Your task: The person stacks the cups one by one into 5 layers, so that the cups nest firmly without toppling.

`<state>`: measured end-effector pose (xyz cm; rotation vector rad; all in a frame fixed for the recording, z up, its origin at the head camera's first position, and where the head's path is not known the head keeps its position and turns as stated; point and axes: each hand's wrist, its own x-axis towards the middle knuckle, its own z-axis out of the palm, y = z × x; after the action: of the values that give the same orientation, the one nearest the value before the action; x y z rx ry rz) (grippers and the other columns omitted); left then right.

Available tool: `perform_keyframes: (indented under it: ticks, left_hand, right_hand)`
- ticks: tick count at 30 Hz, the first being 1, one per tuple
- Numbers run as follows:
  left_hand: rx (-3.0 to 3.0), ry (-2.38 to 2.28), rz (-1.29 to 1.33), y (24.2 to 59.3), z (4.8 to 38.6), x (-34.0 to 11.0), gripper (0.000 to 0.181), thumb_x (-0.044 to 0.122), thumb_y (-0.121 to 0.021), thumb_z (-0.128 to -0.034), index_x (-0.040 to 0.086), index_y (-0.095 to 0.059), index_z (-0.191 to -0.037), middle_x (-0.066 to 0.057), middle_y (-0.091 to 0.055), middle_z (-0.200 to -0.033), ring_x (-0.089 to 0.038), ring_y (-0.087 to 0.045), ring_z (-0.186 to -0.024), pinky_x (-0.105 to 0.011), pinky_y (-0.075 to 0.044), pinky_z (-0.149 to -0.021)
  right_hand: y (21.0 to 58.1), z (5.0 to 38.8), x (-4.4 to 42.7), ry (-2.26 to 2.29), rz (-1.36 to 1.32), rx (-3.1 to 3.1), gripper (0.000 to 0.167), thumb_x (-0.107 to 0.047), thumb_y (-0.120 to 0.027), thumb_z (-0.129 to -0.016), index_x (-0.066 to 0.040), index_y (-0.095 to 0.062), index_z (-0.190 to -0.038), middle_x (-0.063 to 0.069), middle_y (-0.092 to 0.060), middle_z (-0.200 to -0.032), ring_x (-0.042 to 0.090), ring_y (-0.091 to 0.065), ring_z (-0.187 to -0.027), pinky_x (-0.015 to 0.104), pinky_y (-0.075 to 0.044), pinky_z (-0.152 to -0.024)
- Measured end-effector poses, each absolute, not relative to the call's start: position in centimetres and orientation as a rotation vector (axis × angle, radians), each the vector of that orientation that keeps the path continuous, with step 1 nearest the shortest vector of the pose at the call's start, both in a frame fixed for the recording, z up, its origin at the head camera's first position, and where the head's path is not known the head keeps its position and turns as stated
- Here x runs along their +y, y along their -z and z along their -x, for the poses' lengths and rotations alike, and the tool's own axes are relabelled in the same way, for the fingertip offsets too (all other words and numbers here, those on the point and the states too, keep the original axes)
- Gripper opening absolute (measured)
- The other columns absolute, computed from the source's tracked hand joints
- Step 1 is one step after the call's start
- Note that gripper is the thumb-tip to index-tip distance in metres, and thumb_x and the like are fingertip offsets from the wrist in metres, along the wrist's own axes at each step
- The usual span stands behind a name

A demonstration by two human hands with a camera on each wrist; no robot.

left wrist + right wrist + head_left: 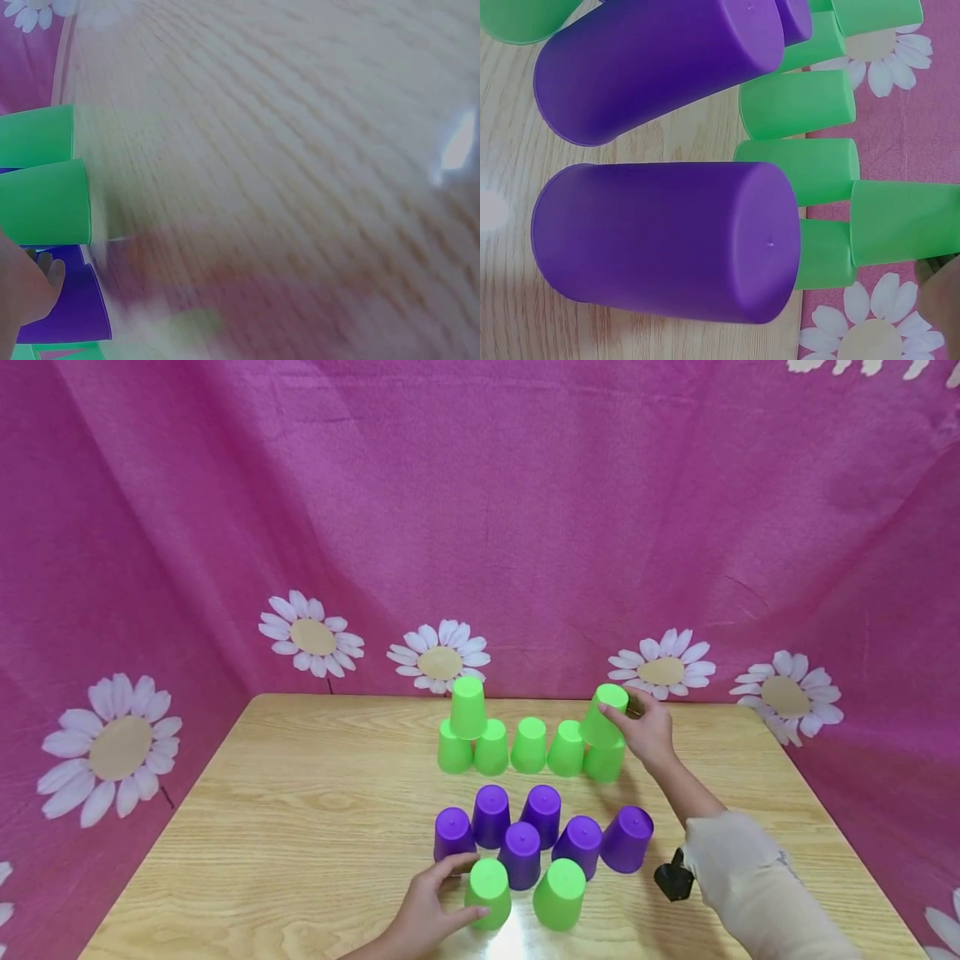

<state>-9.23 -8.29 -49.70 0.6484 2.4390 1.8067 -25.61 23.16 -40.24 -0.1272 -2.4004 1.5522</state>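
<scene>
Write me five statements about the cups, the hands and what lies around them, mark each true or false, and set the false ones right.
1. The right hand holds a green cup by the right end of the back row. True.
2. The left hand is at a purple cup in the back row. False: it is at the near left green cup.
3. Six purple cups stand upside down. True.
4. The black object lies left of the purple cups. False: it lies to their right.
5. The pink cloth is plain. False: it bears white flowers.
</scene>
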Motion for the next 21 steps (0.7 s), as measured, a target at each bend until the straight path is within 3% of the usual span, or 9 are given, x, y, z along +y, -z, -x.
perform_keyframes:
  ticks: [9, 16, 21]
  left_hand:
    - [2.416, -1.82, -0.701, 50.2, 9.3, -8.1, 0.058, 0.019, -0.077, -0.0735, -0.004, -0.053, -0.121, -0.016, -0.062, -0.116, -0.01, -0.058, -0.105, -0.029, -0.051, -0.092]
    - [2.423, -1.817, -0.712, 50.3, 9.4, -7.9, 0.057, 0.017, -0.077, -0.0737, -0.005, -0.053, -0.12, -0.016, -0.062, -0.116, -0.009, -0.059, -0.104, -0.027, -0.052, -0.091]
    - [2.406, -1.82, -0.697, 50.3, 9.4, -7.7, 0.056, 0.018, -0.077, -0.0739, -0.003, -0.053, -0.121, -0.015, -0.062, -0.116, -0.012, -0.059, -0.105, -0.027, -0.051, -0.091]
  right_hand:
    - [40.2, 25.8, 22.9, -1.535, 0.114, -2.412, 0.051, -0.013, -0.067, -0.084, 0.004, -0.05, -0.129, 0.024, -0.057, -0.124, 0.026, -0.053, -0.111, 0.031, -0.045, -0.097]
    - [39.8, 25.0, 23.1, -1.544, 0.046, -2.353, 0.056, -0.007, -0.069, -0.081, 0.008, -0.046, -0.13, 0.027, -0.053, -0.128, 0.034, -0.051, -0.119, 0.041, -0.041, -0.104]
    - [39.8, 23.9, 23.3, -1.548, 0.038, -2.298, 0.052, -0.004, -0.07, -0.079, 0.005, -0.051, -0.127, 0.023, -0.056, -0.126, 0.018, -0.054, -0.114, 0.028, -0.043, -0.103]
